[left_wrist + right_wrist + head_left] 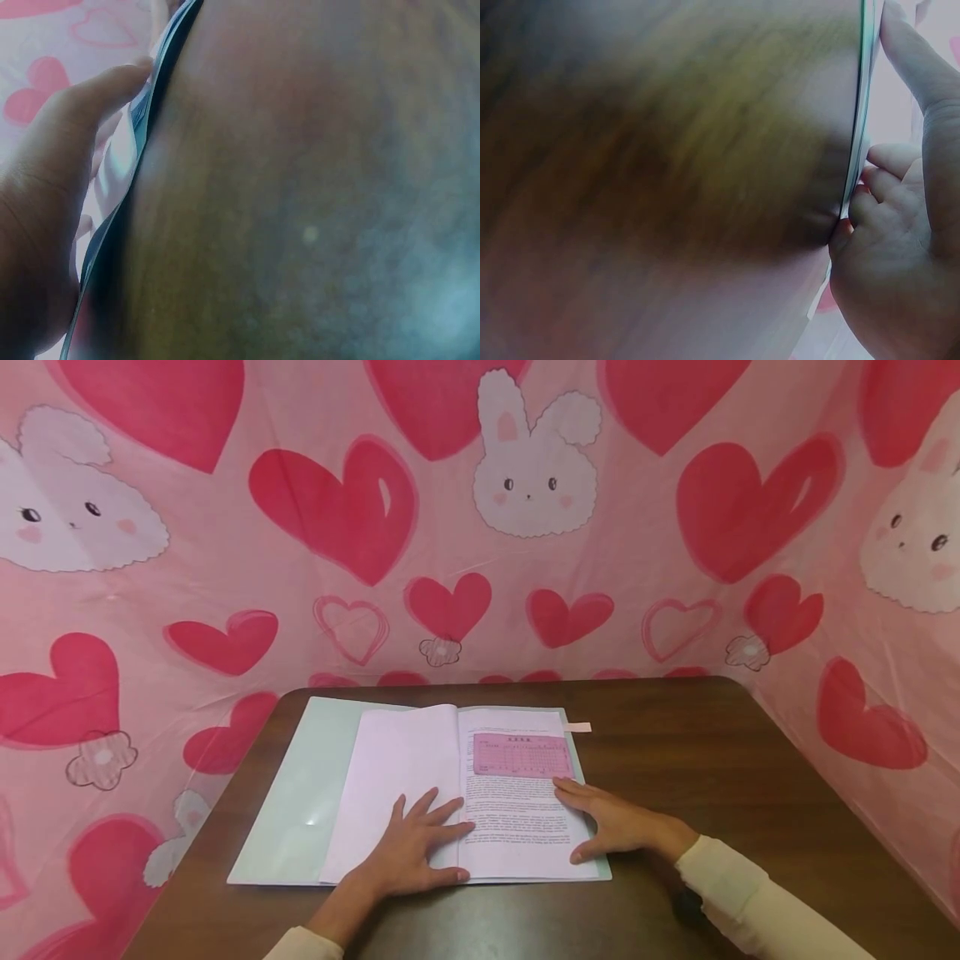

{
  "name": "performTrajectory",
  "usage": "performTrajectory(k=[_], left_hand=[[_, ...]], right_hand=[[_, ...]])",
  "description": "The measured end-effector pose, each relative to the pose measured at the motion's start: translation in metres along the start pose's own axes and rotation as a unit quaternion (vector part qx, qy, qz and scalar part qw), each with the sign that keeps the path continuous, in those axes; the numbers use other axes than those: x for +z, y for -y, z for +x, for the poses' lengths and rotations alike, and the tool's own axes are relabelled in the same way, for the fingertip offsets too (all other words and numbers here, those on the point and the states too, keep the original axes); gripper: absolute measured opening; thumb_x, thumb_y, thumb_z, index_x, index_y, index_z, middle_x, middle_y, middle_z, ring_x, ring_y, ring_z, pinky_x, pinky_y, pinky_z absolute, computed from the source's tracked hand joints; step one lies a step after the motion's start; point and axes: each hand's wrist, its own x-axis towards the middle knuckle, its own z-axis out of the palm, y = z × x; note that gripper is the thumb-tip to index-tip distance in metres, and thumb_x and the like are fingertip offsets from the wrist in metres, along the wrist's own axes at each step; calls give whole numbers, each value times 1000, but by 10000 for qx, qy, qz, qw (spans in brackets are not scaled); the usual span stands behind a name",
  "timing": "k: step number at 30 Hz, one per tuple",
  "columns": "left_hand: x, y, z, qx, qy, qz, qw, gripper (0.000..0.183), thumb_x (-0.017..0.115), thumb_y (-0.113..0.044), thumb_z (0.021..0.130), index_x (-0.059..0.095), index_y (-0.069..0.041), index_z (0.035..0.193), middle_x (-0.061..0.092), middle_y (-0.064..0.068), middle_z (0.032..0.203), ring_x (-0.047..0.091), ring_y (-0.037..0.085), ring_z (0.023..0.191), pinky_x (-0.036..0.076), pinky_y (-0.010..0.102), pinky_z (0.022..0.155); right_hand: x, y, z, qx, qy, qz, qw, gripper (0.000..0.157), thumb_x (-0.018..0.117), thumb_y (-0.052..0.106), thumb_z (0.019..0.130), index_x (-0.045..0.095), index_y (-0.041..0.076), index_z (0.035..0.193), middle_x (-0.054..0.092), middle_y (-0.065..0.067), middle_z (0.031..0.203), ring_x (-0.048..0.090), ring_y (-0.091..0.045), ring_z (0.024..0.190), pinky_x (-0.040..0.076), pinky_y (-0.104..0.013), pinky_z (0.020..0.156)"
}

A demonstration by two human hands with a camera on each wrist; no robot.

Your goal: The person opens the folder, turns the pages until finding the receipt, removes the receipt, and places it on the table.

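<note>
A pale green folder [288,810] lies spread on the table with white pages in it. Its left page [405,752] is blank, and the right page [517,860] carries printed text. Near the top of that text sits a pink slip [522,754] with a printed grid. My left hand [412,847] rests with fingers spread on the blank page, fingertips reaching over the centre fold; its thumb [112,90] lies along the near edge. At the right edge of the printed page, my right hand [618,822] touches the paper, fingertips just below the pink slip and thumb apart from them.
The dark brown wooden table [675,743] extends around the folder. A small pale tab [577,727] sticks out past the folder's upper right edge. Behind and at both sides hangs a pink cloth [570,560] with hearts and rabbits, close to the table's back edge.
</note>
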Motion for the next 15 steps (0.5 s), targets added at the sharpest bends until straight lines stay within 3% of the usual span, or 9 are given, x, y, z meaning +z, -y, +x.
performTrajectory(k=[15], left_hand=[[3, 1, 0, 20, -11, 18, 10000, 69, 59, -77, 80, 58, -44, 141, 47, -3, 160, 29, 41, 155, 16, 84, 112]], right_hand=[[3, -4, 0, -30, -36, 58, 10000, 109, 79, 57, 78, 31, 0, 158, 24, -18, 170, 25, -45, 155, 27, -70, 118]])
